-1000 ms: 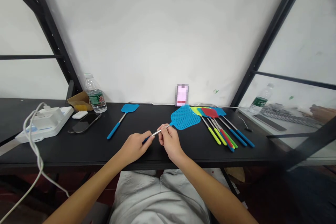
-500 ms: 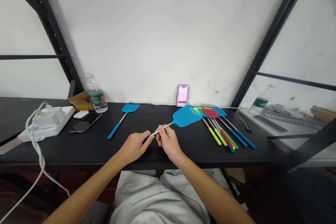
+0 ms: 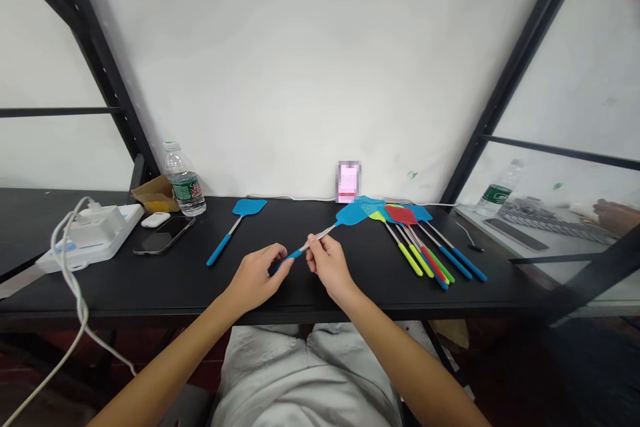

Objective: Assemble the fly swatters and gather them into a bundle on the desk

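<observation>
White wall [image 3: 280,80] backs a black bench [image 3: 175,287], where fanned flyswatters [image 3: 401,215] lie right of the right grip [image 3: 331,265]. One blue flyswatter [image 3: 351,213] slants forward, held two-handed; a slack hold could let its head twist or snag them. Forearms [image 3: 180,347] converge: right grip pinching the metal shaft [image 3: 330,229], left grip [image 3: 257,277] curled loosely around the handle [image 3: 297,254].

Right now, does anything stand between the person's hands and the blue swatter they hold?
Nothing visible stands between them. The right hand pinches the held blue swatter by its metal shaft; the left hand is at its handle. Its far end overlaps the pile of swatters in this view; contact cannot be told.
</observation>
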The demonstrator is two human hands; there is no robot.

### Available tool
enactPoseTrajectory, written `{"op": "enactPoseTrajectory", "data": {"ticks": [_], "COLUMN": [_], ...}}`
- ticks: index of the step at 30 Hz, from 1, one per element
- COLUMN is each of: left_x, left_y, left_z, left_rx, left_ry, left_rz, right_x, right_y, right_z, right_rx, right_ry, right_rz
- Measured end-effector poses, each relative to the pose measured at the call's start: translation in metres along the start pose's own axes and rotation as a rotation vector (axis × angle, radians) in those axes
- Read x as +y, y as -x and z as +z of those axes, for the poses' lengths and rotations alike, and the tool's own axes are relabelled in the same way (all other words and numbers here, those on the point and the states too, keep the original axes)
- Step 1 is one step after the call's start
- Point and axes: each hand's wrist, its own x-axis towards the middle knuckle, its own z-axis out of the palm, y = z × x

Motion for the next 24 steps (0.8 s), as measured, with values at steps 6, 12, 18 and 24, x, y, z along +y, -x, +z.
{"op": "enactPoseTrajectory", "data": {"ticks": [6, 12, 18, 24], "left_x": [0.002, 0.0, 0.0, 0.002], "left_y": [0.001, 0.002, 0.001, 0.001], "left_z": [-0.003, -0.001, 0.0, -0.001], "left_rx": [0.012, -0.095, -0.139, -0.13], "left_ry": [0.055, 0.073, 0.049, 0.017], "left_rz": [0.002, 0.054, 0.07, 0.084], "right_x": [-0.023, -0.039, -0.023, -0.016], "right_y": [-0.019, -0.032, -0.022, -0.019], "right_z": [-0.035, -0.069, -0.04, -0.03], "right_rx": [0.076, 0.165, 0.04, 0.045], "right_ry": [-0.013, 0.046, 0.014, 0.038], "right_rz": [0.022, 0.021, 0.099, 0.07]}}
